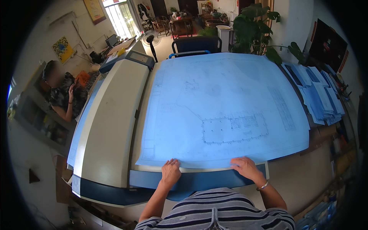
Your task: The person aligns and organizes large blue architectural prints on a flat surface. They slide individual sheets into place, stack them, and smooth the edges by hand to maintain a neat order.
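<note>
A large blue drawing sheet (237, 88) with a printed floor plan lies across the bed of a wide-format machine (111, 103), beige with dark blue ends. At the sheet's near edge, left of the middle, my left hand (171, 171) has its fingers bent over the paper. My right hand (247, 168) is farther right along that same edge, fingers and thumb closed at the paper; a bracelet shows on that wrist. The undersides of both hands are hidden. On the machine's far left side, more blue paper (82, 122) comes out.
Another person (63, 88) is beyond the machine at the left, one hand raised. Folded blue drawings (322, 92) are stacked at the right. A dark chair (196, 45) and a leafy plant (253, 28) stand past the sheet's far edge. A dark screen (327, 46) is at far right.
</note>
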Motion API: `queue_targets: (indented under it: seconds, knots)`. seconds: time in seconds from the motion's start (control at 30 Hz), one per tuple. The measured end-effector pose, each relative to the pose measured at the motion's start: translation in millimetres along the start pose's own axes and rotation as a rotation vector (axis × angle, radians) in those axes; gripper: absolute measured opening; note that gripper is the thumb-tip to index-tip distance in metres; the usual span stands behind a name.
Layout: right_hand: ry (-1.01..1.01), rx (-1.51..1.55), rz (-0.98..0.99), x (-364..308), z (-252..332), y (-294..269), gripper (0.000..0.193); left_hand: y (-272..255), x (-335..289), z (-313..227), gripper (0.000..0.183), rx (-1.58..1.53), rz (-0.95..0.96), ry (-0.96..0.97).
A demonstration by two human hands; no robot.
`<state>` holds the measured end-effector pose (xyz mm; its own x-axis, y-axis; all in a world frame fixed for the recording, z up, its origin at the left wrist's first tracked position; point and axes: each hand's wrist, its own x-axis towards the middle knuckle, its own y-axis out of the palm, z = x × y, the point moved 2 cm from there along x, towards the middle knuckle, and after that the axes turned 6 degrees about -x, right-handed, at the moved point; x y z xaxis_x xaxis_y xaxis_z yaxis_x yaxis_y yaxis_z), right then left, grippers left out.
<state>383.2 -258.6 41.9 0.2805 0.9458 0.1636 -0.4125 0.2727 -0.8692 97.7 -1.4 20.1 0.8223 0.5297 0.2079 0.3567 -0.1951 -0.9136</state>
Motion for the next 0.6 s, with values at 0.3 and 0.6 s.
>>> queue_targets:
  seconds: [0.3,0.6]
  knots:
    - [0.249,-0.19,-0.072,-20.7,-32.8,-9.8,0.038,4.2,11.2,15.4,0.041,0.012,0.0,-0.185]
    - [0.403,-0.136,0.247,-24.3,-17.2,-35.3,0.03,-17.5,-3.9,6.7,0.042,0.06,0.134,-0.282]
